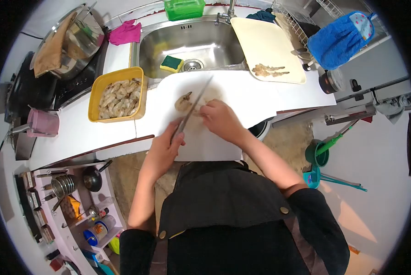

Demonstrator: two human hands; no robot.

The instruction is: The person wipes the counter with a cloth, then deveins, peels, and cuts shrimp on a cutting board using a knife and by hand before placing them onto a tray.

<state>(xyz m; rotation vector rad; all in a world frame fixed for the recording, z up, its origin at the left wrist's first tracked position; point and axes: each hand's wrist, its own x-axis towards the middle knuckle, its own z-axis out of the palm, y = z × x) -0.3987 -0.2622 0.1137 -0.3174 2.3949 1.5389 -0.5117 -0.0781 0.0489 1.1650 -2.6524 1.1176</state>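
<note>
A knife (196, 103) with a long blade is in my left hand (168, 144), its fingers wrapped round the handle and the tip pointing up toward the sink. My right hand (218, 118) is closed on the white board (251, 103), just right of the blade; what its fingers pinch is too small to make out. One shrimp (183, 102) lies on the board left of the blade. Many shrimp (118, 98) fill the yellow container (93, 103) at the left. A few pale shrimp pieces (266, 70) rest on the cream tray (265, 41).
Beyond the board is a steel sink (150, 43) with a sponge (171, 63). A large pot (84, 50) and a pink mug (43, 123) stand at the left. A jar (332, 81) and a hanging blue towel (340, 41) are at the right.
</note>
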